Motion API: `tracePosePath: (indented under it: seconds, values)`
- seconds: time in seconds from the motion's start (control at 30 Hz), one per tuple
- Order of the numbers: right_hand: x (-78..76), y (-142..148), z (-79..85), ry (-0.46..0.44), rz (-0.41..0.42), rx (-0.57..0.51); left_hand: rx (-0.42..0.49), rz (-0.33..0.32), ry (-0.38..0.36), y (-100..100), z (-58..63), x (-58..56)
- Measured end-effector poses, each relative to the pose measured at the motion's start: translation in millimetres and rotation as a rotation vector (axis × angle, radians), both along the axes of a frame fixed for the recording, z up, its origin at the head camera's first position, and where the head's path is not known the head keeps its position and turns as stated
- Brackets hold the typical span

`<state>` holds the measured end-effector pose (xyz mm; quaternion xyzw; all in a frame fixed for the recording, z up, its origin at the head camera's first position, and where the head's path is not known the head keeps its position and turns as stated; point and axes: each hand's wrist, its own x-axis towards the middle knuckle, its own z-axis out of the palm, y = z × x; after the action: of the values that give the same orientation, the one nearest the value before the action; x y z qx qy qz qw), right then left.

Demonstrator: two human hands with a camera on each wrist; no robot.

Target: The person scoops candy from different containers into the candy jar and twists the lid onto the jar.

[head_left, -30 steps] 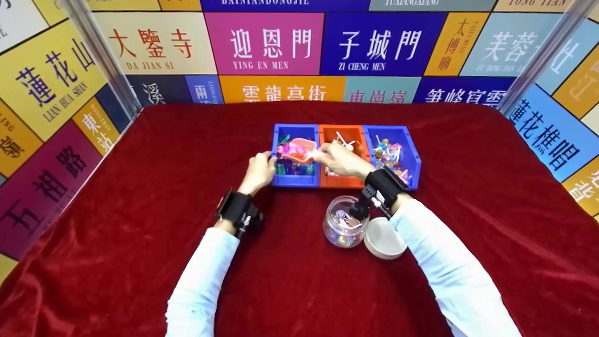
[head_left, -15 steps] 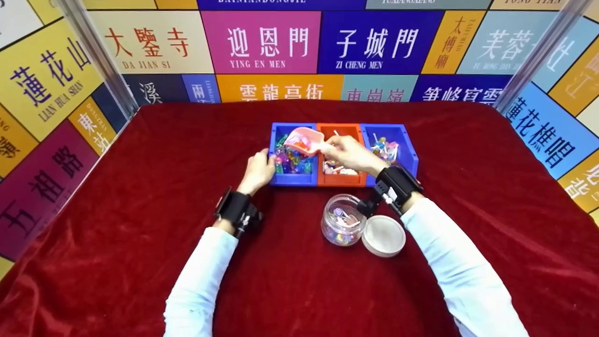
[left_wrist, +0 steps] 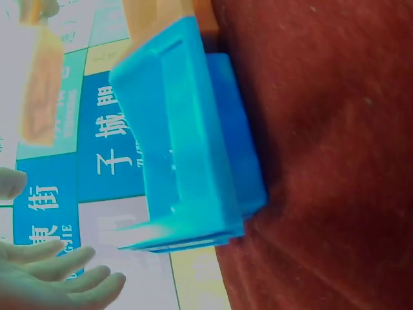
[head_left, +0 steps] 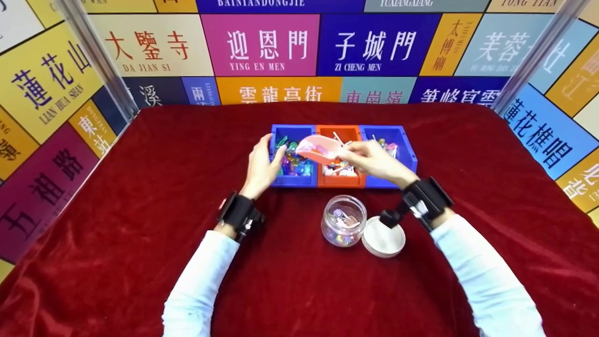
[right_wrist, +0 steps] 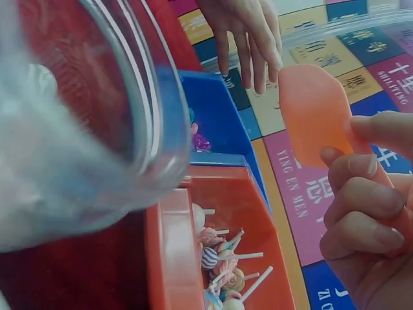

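Note:
My right hand (head_left: 374,161) grips the handle of a pink scoop (head_left: 319,146), held above the left blue bin (head_left: 294,183) and the orange bin (head_left: 340,184). Small pink and reddish pieces show in the scoop's bowl. In the right wrist view, curled fingers wrap the handle and the thumb lies along it. My left hand (head_left: 263,166) is at the outer side of the left blue bin, fingers extended; the left wrist view shows these fingers (left_wrist: 71,268) apart from the bin wall. Colourful translucent pieces (head_left: 299,167) fill the left bin, and lollipops (right_wrist: 226,265) lie in the orange one.
A second blue bin (head_left: 412,161) with more sweets adjoins the orange one at right. Nearer stands an uncovered clear jar (head_left: 344,238) partly filled with lollipops, its white lid (head_left: 384,241) beside it. Red cloth (head_left: 299,281) covers the table; a panelled wall (head_left: 262,44) rises behind.
The scoop has moved from inside the left blue bin, up and right towards the orange bin. My left hand has let go of the bin's edge and its fingers have straightened.

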<state>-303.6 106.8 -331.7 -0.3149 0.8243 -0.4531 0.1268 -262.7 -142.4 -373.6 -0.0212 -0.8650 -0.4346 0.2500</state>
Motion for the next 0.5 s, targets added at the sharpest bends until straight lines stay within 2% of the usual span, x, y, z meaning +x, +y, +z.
tracePosePath:
  seconds: [0.1, 0.2, 0.33, 0.5]
  values:
    - [8.6, 14, 0.8, -0.012, 0.018, -0.008, 0.040, -0.050, 0.035, 4, 2.1, 2.3]
    - [21.6, 28, 6.8, 0.005, 0.030, -0.005, 0.078, -0.133, 0.025, 9, 2.5, 5.2]
    - [38.6, 43, 12.9, 0.018, 0.023, 0.020, 0.063, -0.231, -0.033, 18, 1.8, 10.5]
    - [46.9, 61, 4.9, -0.024, -0.012, -0.001, 0.066, -0.393, -0.131, 29, 0.5, 17.0]
